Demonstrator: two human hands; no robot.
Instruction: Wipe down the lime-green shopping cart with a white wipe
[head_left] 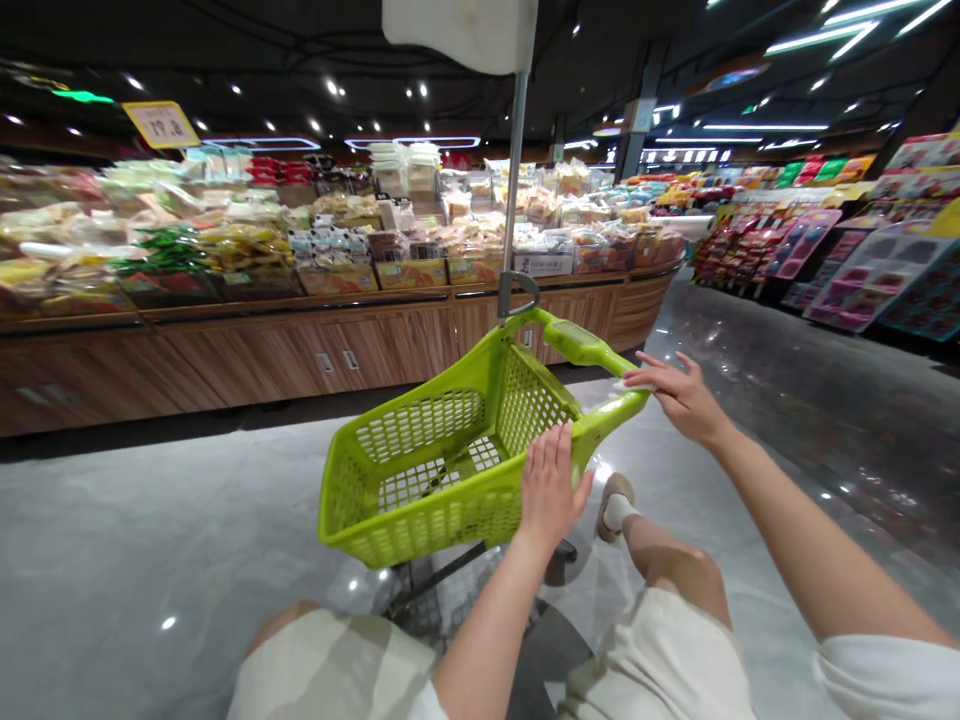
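Note:
A lime-green shopping cart (420, 525) with a perforated basket stands in front of me, turned sideways. My left hand (551, 485) lies on the near side rim, fingers together and flat, thumb apart. At the cart's handle, my right hand (686, 395) presses down with its fingertips, the other fingers lifted and spread. Under those fingertips shows a small white wipe (624, 387), mostly covered, against the green handle bar. The basket holds nothing that I can see. A grey pole (517, 170) with a white panel (465, 35) rises from the cart's handle end.
Behind the cart runs a long wooden display counter (390, 340) heaped with packaged foods. A yellow-edged price sign (160, 125) stands at the left. Shelves of bagged goods (847, 265) line the right side. My legs are close below the cart on the shiny grey floor (150, 540).

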